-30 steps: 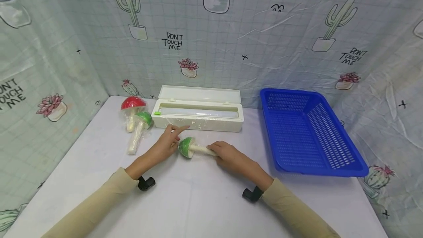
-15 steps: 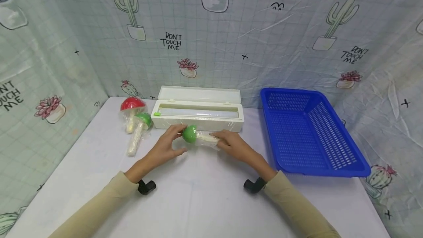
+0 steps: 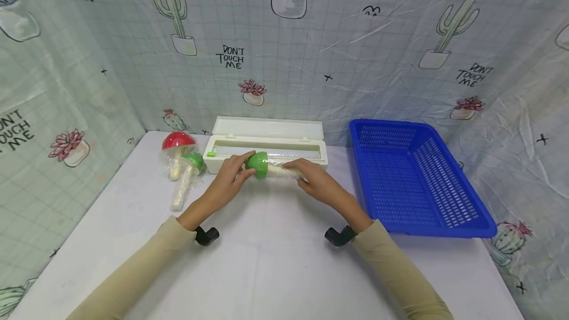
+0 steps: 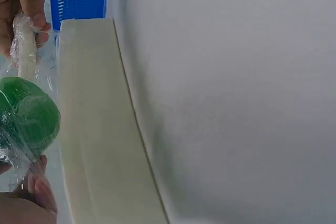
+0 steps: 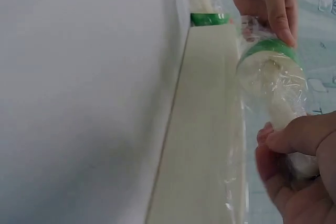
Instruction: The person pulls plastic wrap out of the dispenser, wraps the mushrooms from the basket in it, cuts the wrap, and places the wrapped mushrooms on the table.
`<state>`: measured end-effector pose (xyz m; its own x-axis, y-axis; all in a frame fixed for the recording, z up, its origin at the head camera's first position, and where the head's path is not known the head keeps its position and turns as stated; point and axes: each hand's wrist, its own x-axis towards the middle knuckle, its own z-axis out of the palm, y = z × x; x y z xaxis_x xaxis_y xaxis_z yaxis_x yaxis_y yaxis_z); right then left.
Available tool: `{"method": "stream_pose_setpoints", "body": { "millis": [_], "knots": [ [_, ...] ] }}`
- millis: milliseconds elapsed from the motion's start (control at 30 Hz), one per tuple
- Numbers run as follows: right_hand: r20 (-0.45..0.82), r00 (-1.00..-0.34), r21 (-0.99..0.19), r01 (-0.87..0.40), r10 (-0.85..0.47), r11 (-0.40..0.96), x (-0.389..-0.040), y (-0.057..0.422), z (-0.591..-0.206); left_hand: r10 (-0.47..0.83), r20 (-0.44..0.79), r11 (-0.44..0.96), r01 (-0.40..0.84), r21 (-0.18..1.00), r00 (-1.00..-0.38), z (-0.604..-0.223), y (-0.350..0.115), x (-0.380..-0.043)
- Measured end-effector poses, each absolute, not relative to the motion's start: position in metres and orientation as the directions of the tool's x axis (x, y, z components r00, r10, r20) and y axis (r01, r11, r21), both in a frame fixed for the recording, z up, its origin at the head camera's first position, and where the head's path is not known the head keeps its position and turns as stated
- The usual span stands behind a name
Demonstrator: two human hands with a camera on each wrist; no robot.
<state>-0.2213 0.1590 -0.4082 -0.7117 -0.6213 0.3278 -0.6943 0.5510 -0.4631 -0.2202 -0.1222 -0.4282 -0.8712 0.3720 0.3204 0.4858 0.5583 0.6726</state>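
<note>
A toy mushroom (image 3: 257,164) with a green cap and pale stem is wrapped in clear plastic film. It lies sideways in both hands, above the front edge of a white cling film box (image 3: 213,164). My left hand (image 3: 225,178) grips the cap between fingers and thumb. The stem end is held by my right hand (image 3: 319,181), thumb and fingers curled round it in the right wrist view. Loose film (image 5: 294,85) covers the cap's underside and stem. The box lid (image 3: 268,128) stands raised, and a film roll (image 3: 231,150) lies inside.
Left of the box lie two more film-wrapped mushrooms, a red-capped one (image 3: 178,140) and a green-capped one (image 3: 181,191). A blue plastic basket (image 3: 400,181) stands on the right of the white table (image 3: 275,270). Printed cloth (image 3: 329,53) hangs behind and at both sides.
The mushroom has been lifted from the table towards the box and turned. My left hand, earlier with fingers apart beside the cap, has closed on it; my right hand has kept the stem.
</note>
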Motion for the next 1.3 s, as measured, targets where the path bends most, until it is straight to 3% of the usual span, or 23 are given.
{"method": "stream_pose_setpoints", "body": {
  "millis": [100, 200, 433, 600, 833, 1033, 1167, 1300],
  "knots": [
    [0.377, -0.684, -0.37, -0.729, -0.624, 0.576, -0.224, 0.157, -0.401, 0.375, 0.292, 0.557, 0.466, 0.687, -0.88, -0.423, -0.121, -0.227],
    [0.385, -0.699, -0.349, -0.714, -0.602, 0.607, -0.227, 0.156, -0.395, 0.388, 0.285, 0.525, 0.464, 0.714, -0.876, -0.418, -0.121, -0.233],
    [0.285, -0.786, -0.485, -0.612, -0.548, 0.625, -0.238, 0.157, -0.374, 0.438, 0.267, 0.454, 0.468, 0.759, -0.858, -0.404, -0.134, -0.244],
    [0.241, -0.806, -0.515, -0.579, -0.541, 0.632, -0.25, 0.156, -0.361, 0.432, 0.325, 0.454, 0.514, 0.728, -0.842, -0.396, -0.142, -0.253],
    [0.208, -0.793, -0.489, -0.591, -0.573, 0.641, -0.26, 0.155, -0.352, 0.283, 0.482, 0.455, 0.558, 0.693, -0.829, -0.404, -0.138, -0.264],
    [0.144, -0.798, -0.539, -0.559, -0.585, 0.63, -0.266, 0.158, -0.354, 0.124, 0.583, 0.396, 0.579, 0.713, -0.803, -0.409, -0.122, -0.274],
    [0.121, -0.808, -0.566, -0.534, -0.577, 0.629, -0.272, 0.161, -0.355, 0.04, 0.573, 0.355, 0.548, 0.757, -0.818, -0.407, -0.113, -0.28],
    [0.119, -0.817, -0.609, -0.509, -0.565, 0.608, -0.277, 0.161, -0.352, -0.002, 0.487, 0.293, 0.465, 0.835, -0.873, -0.4, -0.107, -0.278]
  ]
}}
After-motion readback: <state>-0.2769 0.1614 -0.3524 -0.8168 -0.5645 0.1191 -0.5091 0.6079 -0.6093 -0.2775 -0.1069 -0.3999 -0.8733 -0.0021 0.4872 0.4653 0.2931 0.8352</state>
